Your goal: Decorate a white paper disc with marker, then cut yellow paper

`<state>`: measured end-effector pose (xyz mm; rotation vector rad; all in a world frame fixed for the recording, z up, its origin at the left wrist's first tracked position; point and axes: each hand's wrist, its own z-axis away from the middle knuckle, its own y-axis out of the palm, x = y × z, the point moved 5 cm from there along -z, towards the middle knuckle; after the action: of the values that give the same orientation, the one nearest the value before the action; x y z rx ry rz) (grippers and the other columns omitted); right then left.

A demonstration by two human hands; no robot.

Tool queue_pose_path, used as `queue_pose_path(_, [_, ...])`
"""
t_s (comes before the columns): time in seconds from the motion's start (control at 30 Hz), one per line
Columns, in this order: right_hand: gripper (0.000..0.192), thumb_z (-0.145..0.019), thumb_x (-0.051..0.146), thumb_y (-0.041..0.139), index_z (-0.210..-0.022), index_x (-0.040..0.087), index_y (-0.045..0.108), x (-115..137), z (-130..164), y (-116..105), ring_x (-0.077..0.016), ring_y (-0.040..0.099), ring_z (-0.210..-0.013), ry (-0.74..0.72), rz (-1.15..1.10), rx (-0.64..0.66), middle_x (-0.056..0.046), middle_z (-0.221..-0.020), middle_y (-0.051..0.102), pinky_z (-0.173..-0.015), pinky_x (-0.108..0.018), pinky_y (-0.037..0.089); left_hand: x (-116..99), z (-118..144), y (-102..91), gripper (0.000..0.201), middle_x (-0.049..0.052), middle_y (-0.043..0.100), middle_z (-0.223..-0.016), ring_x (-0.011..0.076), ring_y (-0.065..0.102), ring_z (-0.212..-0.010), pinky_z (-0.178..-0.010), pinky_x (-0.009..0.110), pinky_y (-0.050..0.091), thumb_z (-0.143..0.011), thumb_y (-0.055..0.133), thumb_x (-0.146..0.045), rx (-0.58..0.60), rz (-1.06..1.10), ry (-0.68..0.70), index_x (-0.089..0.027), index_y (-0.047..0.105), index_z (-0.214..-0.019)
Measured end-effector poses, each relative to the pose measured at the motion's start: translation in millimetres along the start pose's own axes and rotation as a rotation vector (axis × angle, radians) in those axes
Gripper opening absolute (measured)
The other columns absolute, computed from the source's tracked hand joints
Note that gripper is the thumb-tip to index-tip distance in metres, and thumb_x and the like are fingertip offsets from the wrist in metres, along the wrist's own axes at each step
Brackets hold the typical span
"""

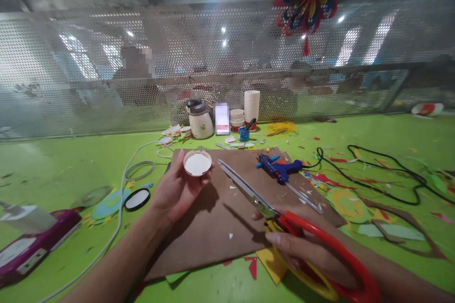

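Done: I judge small round white paper-cup base (pixel 197 163) already cut, pinched by left hand (pixel 177 189) | right hand (pixel 302 251) grips red-handled scissors (pixel 284 213), blades closed | left: trimming, gluing.

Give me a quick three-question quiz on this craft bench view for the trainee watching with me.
1. True or false: the left hand holds a small round white disc above the brown cardboard sheet.
2. Which tool is the right hand gripping? A) the blue glue gun B) the red-handled scissors C) the black-rimmed ring
3. Fill in: the glue gun lies on the far right part of the ____ sheet.

Key
1. True.
2. B; the blades are parted and point up and left toward the disc.
3. Cardboard.
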<state>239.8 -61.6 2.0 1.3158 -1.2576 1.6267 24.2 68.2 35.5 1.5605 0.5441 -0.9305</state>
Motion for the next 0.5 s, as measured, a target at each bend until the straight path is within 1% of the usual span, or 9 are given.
queue_pose_path(0.07, [0.03, -0.092, 0.046, 0.06, -0.103, 0.02, 0.069, -2.6, 0.6, -2.0, -0.0168, 0.06, -0.07, -0.02, 0.047, -0.033, -0.002, -0.073, 0.06, -0.06, -0.025, 0.05, 0.0, 0.1, -0.7, 0.045, 0.013, 0.072, -0.082, 0.0192, 0.067, -0.068, -0.053, 0.028, 0.053, -0.104, 0.03, -0.033, -0.003, 0.005, 0.002, -0.011, 0.068, -0.093])
queue_pose_path(0.1, [0.032, -0.092, 0.046, 0.061, -0.109, 0.02, 0.068, -3.1, 0.6, -3.6, -0.0188, 0.062, -0.079, -0.029, 0.08, -0.06, -0.004, -0.081, 0.064, -0.067, -0.027, 0.052, 0.2, 0.1, -1.0, 0.045, 0.013, 0.072, -0.082, 0.0189, 0.067, -0.067, -0.053, 0.028, 0.054, -0.104, 0.03, -0.033, 0.001, 0.007, -0.002, -0.011, 0.068, -0.094])
queue_pose_path(0.17, [0.035, -0.09, 0.045, 0.063, -0.115, 0.021, 0.068, -1.4, 0.0, -5.4, -0.0214, 0.062, -0.09, -0.061, 0.146, -0.097, -0.007, -0.096, 0.066, -0.077, -0.031, 0.053, 0.6, 0.0, -1.2, 0.046, 0.012, 0.072, -0.082, 0.0186, 0.067, -0.067, -0.053, 0.028, 0.055, -0.104, 0.031, -0.034, 0.014, 0.003, -0.006, -0.011, 0.069, -0.095])
queue_pose_path(0.2, [0.032, -0.09, 0.044, 0.062, -0.111, 0.021, 0.069, 0.3, -0.6, -5.3, -0.0211, 0.062, -0.089, -0.076, 0.169, -0.098, -0.007, -0.096, 0.067, -0.077, -0.031, 0.053, 0.6, -0.2, -1.3, 0.046, 0.012, 0.072, -0.081, 0.0186, 0.067, -0.067, -0.053, 0.028, 0.055, -0.104, 0.031, -0.035, 0.021, 0.001, -0.005, -0.012, 0.069, -0.094])
queue_pose_path(0.23, [0.028, -0.091, 0.044, 0.061, -0.104, 0.021, 0.07, 2.6, -1.3, -4.5, -0.0201, 0.062, -0.085, -0.088, 0.183, -0.086, -0.006, -0.093, 0.067, -0.076, -0.031, 0.053, 0.6, -0.4, -1.6, 0.046, 0.012, 0.072, -0.081, 0.0188, 0.068, -0.068, -0.053, 0.028, 0.055, -0.104, 0.032, -0.035, 0.022, 0.0, -0.003, -0.012, 0.07, -0.093])
queue_pose_path(0.3, [0.024, -0.091, 0.043, 0.06, -0.089, 0.021, 0.071, 9.4, -2.4, -3.3, -0.0184, 0.06, -0.075, -0.116, 0.179, -0.067, -0.004, -0.081, 0.066, -0.071, -0.029, 0.053, 0.4, -0.7, -2.4, 0.045, 0.011, 0.073, -0.082, 0.0191, 0.068, -0.069, -0.054, 0.028, 0.055, -0.103, 0.033, -0.036, 0.006, 0.0, 0.006, -0.012, 0.07, -0.093])
queue_pose_path(0.33, [0.023, -0.09, 0.042, 0.061, -0.085, 0.022, 0.071, 13.8, -2.6, -3.2, -0.0183, 0.06, -0.073, -0.127, 0.17, -0.063, -0.003, -0.077, 0.065, -0.068, -0.028, 0.053, 0.3, -0.8, -2.6, 0.046, 0.011, 0.073, -0.082, 0.0189, 0.068, -0.068, -0.054, 0.028, 0.055, -0.104, 0.032, -0.037, -0.003, -0.003, 0.008, -0.013, 0.07, -0.093])
queue_pose_path(0.5, [0.025, -0.089, 0.041, 0.06, -0.081, 0.023, 0.074, 40.9, 1.5, -4.6, -0.0212, 0.061, -0.072, -0.153, 0.158, -0.02, -0.005, -0.072, 0.066, -0.066, -0.03, 0.054, 0.7, -0.3, -1.4, 0.051, 0.013, 0.071, -0.077, 0.0171, 0.064, -0.061, -0.055, 0.027, 0.054, -0.104, 0.028, -0.039, 0.001, -0.046, 0.002, -0.011, 0.069, -0.094])
